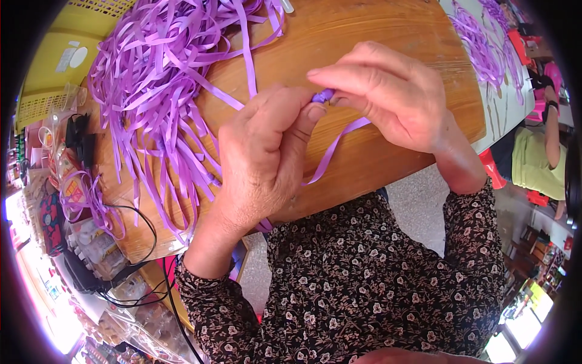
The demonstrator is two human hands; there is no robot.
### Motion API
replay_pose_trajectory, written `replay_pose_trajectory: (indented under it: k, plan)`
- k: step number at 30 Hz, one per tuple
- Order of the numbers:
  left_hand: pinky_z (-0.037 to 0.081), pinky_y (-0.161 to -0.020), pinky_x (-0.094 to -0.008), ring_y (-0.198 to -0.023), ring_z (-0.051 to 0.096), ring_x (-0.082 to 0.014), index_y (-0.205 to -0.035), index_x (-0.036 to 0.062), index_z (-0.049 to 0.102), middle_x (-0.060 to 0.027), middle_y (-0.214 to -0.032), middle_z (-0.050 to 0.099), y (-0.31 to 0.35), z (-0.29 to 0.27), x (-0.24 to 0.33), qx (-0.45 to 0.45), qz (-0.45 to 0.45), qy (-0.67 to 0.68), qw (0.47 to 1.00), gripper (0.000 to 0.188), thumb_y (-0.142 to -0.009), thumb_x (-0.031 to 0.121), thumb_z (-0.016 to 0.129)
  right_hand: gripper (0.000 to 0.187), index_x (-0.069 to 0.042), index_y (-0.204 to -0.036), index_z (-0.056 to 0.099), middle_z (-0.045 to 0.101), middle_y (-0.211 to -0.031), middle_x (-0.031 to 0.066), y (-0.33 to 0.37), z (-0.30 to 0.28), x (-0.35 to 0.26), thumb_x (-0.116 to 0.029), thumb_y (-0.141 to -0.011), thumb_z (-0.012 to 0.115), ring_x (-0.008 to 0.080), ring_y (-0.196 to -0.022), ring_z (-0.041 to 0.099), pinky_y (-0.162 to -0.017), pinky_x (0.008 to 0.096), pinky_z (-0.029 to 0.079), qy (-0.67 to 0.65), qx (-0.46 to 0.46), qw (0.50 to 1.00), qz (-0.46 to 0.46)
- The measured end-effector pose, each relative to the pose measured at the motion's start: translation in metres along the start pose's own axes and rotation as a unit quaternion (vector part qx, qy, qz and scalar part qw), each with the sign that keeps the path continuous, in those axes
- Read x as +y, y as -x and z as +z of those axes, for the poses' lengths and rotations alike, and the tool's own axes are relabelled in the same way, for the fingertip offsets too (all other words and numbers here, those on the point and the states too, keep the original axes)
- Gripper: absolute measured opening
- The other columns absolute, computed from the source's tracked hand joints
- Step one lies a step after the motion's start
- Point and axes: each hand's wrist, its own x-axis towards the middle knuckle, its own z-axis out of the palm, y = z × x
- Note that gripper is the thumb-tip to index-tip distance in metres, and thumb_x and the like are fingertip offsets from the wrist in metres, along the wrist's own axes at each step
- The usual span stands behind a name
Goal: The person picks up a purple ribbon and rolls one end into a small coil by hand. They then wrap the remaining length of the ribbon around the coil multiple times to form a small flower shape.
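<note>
A small purple ribbon knot (pixel 322 96) sits between my two hands above the wooden table. My left hand (pixel 264 139) pinches it with thumb and forefinger, the other fingers curled in. From the right, my right hand (pixel 391 97) meets the knot's other end between thumb and forefinger; its forefinger reaches out over the knot. A loose length of purple ribbon (pixel 333 148) hangs below, passing behind both hands. Beyond my left hand lies a big tangled heap of purple ribbons (pixel 163 79), some with knots, and strands run from it toward that hand.
The wooden table (pixel 357 24) ends just before my body. A yellow basket (pixel 66 48) stands at the far left, with plastic bags and black cables (pixel 145 227) below it. More purple ribbons (pixel 485 45) lie on a white table at right, where another person (pixel 536 161) is.
</note>
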Motion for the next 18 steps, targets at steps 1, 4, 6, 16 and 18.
replay_pose_trajectory:
  k: [1, 4, 6, 16, 18]
  plan:
    - [0.041, -0.051, -0.0307, -0.055, 0.05, -0.0232, -0.087, 0.0008, 0.058, -0.0102, -0.064, 0.05, 0.0, 0.0, -0.001, 0.0, -0.002, -0.001, 1.0, 0.006, -0.083, 0.003, 0.061, 0.027, 0.004, -0.093, 0.063, 0.059, -0.08, 0.0112, -0.001, 0.0, 0.0, 0.005, -0.067, 0.068, 0.0205, -0.071, 0.059, -0.058, 0.0264, 0.048, 0.014, -0.021, 1.0, -0.017]
    - [0.04, -0.047, -0.0317, -0.052, 0.049, -0.0254, -0.086, 0.0013, 0.058, -0.0099, -0.063, 0.049, -0.003, 0.003, -0.009, 0.028, 0.073, -0.006, 0.997, 0.004, -0.083, 0.003, 0.061, 0.032, 0.006, -0.092, 0.062, 0.056, -0.076, 0.0115, -0.005, -0.005, 0.001, 0.005, -0.061, 0.068, 0.0222, -0.067, 0.057, -0.055, 0.0287, 0.046, 0.018, -0.034, 0.998, -0.049]
    - [0.039, -0.043, -0.0314, -0.048, 0.047, -0.0234, -0.084, 0.0013, 0.058, -0.0085, -0.061, 0.047, -0.002, 0.009, -0.016, 0.06, 0.146, -0.052, 0.986, 0.008, -0.078, 0.002, 0.062, 0.032, 0.006, -0.09, 0.061, 0.055, -0.075, 0.0112, -0.006, -0.006, 0.003, 0.003, -0.06, 0.068, 0.0226, -0.064, 0.055, -0.054, 0.0303, 0.044, 0.041, -0.035, 0.996, -0.071]
    - [0.033, -0.037, -0.0253, -0.044, 0.042, -0.0125, -0.082, 0.0024, 0.06, -0.0016, -0.06, 0.041, -0.002, 0.004, -0.028, 0.076, 0.267, -0.201, 0.94, 0.025, -0.057, 0.006, 0.065, 0.02, 0.004, -0.082, 0.057, 0.051, -0.071, 0.0106, -0.015, -0.013, -0.001, -0.004, -0.066, 0.066, 0.0249, -0.058, 0.049, -0.05, 0.0334, 0.038, 0.012, -0.14, 0.988, -0.061]
    - [0.033, -0.037, -0.0244, -0.044, 0.041, -0.0107, -0.082, 0.0027, 0.06, -0.0001, -0.06, 0.041, -0.001, 0.006, -0.031, 0.086, 0.291, -0.216, 0.928, 0.026, -0.057, 0.009, 0.067, 0.017, 0.004, -0.08, 0.056, 0.051, -0.069, 0.0105, -0.014, -0.01, 0.002, -0.004, -0.069, 0.066, 0.0238, -0.056, 0.049, -0.049, 0.0323, 0.038, -0.042, -0.16, 0.986, -0.02]
